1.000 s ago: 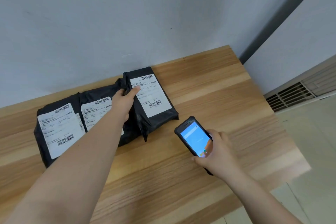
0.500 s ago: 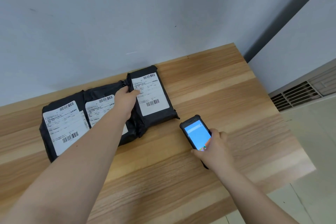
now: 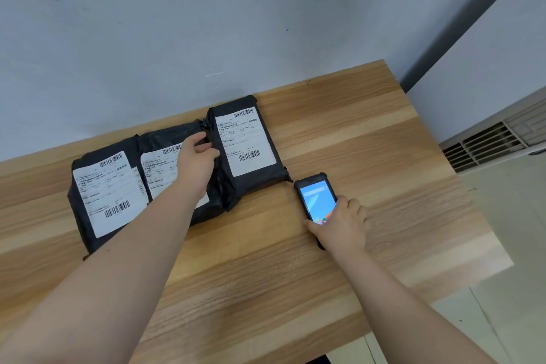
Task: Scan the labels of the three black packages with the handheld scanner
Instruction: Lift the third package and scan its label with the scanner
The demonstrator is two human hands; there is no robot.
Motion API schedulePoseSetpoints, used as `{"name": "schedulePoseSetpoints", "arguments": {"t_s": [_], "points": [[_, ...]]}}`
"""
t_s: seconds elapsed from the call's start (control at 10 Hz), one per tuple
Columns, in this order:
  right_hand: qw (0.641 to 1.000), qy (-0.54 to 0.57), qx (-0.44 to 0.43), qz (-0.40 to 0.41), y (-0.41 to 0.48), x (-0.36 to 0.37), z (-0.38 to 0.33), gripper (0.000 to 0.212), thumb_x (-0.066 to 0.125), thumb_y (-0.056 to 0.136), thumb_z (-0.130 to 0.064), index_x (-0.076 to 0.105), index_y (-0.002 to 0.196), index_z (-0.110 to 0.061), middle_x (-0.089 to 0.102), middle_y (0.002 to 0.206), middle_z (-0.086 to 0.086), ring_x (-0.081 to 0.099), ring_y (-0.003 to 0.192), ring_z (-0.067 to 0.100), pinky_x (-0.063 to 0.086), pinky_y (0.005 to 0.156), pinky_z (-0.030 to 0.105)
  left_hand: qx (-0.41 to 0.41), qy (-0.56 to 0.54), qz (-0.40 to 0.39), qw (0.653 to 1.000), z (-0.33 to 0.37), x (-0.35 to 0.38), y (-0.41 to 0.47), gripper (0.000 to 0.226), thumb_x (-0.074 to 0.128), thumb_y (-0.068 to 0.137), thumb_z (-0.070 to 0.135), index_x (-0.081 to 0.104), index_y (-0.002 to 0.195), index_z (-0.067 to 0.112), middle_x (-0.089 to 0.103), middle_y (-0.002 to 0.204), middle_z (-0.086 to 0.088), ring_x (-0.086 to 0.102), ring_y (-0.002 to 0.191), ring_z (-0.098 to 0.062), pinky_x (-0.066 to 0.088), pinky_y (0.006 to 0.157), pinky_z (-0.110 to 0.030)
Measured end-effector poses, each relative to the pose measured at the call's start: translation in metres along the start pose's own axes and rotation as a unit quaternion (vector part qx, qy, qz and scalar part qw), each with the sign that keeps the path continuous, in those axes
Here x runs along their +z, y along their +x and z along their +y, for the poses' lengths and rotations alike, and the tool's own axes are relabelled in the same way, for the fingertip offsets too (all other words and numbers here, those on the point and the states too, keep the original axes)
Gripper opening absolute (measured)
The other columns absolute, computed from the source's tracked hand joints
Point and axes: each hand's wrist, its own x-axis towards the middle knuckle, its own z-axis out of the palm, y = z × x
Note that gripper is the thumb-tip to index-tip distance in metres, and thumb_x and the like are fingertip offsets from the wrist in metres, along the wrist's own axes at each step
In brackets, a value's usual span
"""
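Three black packages with white barcode labels lie side by side on the wooden table (image 3: pixel 354 139): the left package (image 3: pixel 103 195), the middle package (image 3: pixel 161 167), and the right package (image 3: pixel 245 145). My left hand (image 3: pixel 195 164) rests over the middle package, its fingers and thumb curled on the right package's left edge. My right hand (image 3: pixel 339 224) holds the handheld scanner (image 3: pixel 316 199) low over the table. Its blue screen faces up, and its top end is just beside the right package's near right corner. My left forearm hides part of the middle label.
A grey wall runs right behind the packages. The table's right edge drops to a pale floor (image 3: pixel 508 245), with a wall vent (image 3: pixel 487 146) beyond it. Bare wood lies in front of and to the right of the packages.
My right hand has brought the scanner lower and nearer the right package's corner. My left thumb has slid off the right package's label to its left edge.
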Motion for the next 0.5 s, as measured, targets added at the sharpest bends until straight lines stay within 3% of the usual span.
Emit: {"name": "schedulePoseSetpoints", "arguments": {"t_s": [0.1,0.2,0.3,0.5], "points": [[1.0,-0.005,-0.007,-0.004,0.002,0.003,0.001,0.081,0.074,0.062,-0.056,0.044,0.121,-0.01,0.049,0.12,0.012,0.045,0.112,0.031,0.038,0.093,0.039,0.013,0.003,0.005,1.0,-0.004,0.0,-0.004,0.055,0.058,0.092,-0.001,0.05,0.142,0.019,0.063,0.13,-0.007,0.062,0.114,-0.023,0.053,0.099,-0.039],[1.0,-0.007,-0.012,-0.009,0.002,0.005,0.003,0.082,0.074,0.064,-0.057,0.043,0.123,-0.009,0.049,0.121,0.012,0.045,0.112,0.03,0.038,0.094,0.037,0.032,0.015,0.012,0.999,-0.009,0.002,-0.009,0.053,0.056,0.093,-0.002,0.05,0.142,0.018,0.061,0.131,-0.006,0.061,0.112,-0.02,0.051,0.085,-0.026],[1.0,-0.018,-0.012,-0.018,0.001,0.003,0.002,0.085,0.073,0.064,-0.059,0.041,0.125,-0.009,0.047,0.124,0.012,0.044,0.114,0.03,0.038,0.095,0.037,0.057,0.048,0.019,0.997,-0.011,0.002,-0.016,0.052,0.056,0.092,-0.002,0.051,0.14,0.017,0.058,0.136,-0.006,0.058,0.117,-0.019,0.049,0.093,-0.029],[0.998,0.007,-0.035,-0.058,-0.002,-0.01,-0.002,0.096,0.076,0.066,-0.054,0.03,0.14,-0.012,0.04,0.135,0.013,0.038,0.123,0.032,0.037,0.1,0.04,0.086,0.098,0.017,0.991,-0.01,-0.003,-0.029,0.051,0.058,0.092,-0.002,0.053,0.139,0.019,0.056,0.137,-0.004,0.055,0.122,-0.02,0.045,0.093,-0.029]]}}
